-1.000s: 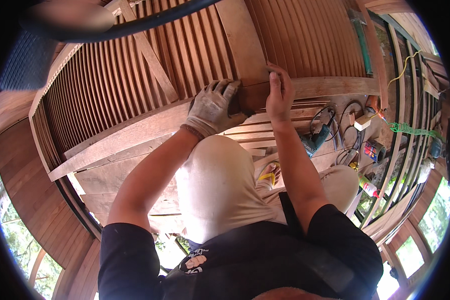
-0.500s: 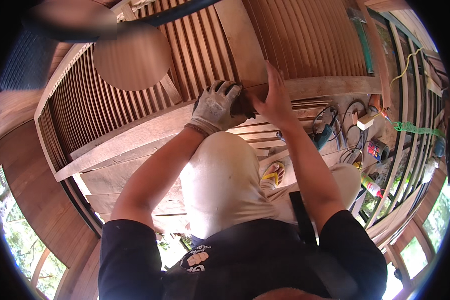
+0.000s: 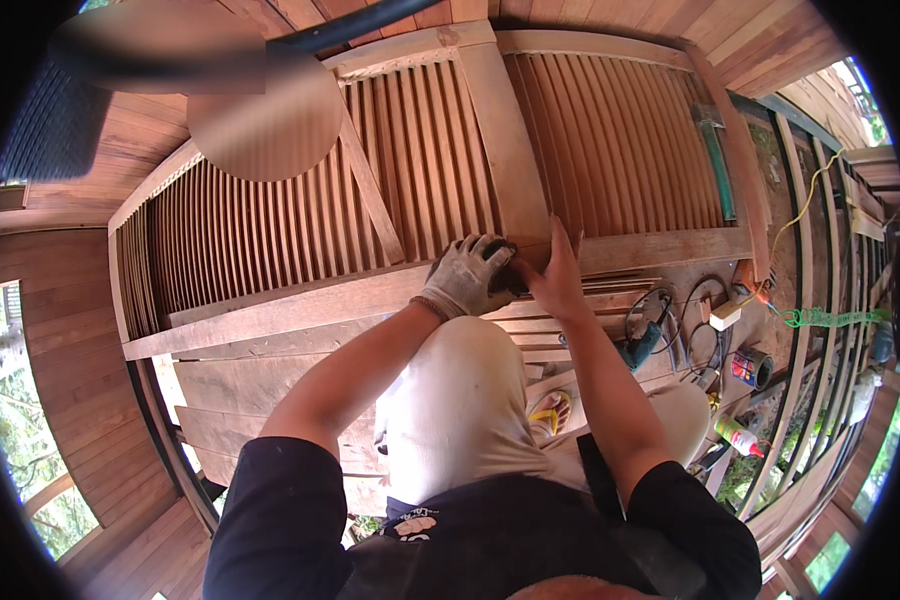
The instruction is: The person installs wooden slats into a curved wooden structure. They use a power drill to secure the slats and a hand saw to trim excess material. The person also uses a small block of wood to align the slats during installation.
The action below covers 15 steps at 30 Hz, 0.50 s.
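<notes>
A large louvred wooden shutter panel (image 3: 330, 292) lies across in front of me, its slats set in a frame with a wide middle stile (image 3: 510, 160). My left hand (image 3: 475, 278), in a grey glove with dark patches, is bent over the near rail where that stile meets it. Its fingers are curled and closed, and what lies under them is hidden. My right hand (image 3: 558, 280) is bare and rests against the same joint. Its fingers stretch away from me along the stile, with the thumb apart and pointing towards the glove.
A loose wooden strip (image 3: 370, 190) lies slantwise over the slats. On the right are a green power tool (image 3: 642, 345) with cables, a white block (image 3: 725, 315), a can (image 3: 752, 368), a bottle with a red tip (image 3: 738, 436) and a green coiled hose (image 3: 830, 317).
My view has shifted, so the panel and both hands appear lower and more of the panel's far edge shows. Both hands stay at the same joint with much the same hold.
</notes>
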### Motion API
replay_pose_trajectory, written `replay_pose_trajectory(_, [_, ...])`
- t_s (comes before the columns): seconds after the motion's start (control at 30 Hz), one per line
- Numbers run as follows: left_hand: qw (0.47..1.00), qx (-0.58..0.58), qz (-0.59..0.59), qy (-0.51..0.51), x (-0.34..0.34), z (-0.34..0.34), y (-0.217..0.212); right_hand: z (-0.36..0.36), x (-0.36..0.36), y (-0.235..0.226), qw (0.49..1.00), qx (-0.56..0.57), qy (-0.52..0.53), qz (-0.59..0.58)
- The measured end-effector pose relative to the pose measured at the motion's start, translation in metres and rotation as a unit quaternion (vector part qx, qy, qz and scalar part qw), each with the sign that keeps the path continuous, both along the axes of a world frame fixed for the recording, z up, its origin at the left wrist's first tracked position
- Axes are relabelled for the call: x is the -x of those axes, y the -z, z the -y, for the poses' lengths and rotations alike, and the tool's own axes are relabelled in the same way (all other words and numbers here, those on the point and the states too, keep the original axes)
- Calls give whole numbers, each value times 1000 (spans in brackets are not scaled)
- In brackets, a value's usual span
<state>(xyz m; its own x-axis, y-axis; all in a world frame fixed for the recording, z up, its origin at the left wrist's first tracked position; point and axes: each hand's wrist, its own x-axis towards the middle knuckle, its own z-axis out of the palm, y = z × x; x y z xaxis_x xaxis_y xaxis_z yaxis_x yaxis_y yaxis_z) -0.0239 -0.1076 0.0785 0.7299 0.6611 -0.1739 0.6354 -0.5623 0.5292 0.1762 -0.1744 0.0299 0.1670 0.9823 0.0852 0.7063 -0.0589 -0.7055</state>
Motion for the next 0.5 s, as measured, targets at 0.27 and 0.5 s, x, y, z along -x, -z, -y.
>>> replay_pose_trajectory(0.27, [999,-23,23,-6,0,-3,9,-16,9,3,982,-122,107,-96])
replay_pose_trajectory(0.5, [1000,1,9,8,0,-5,-4,-17,12,4,983,-121,126,-57])
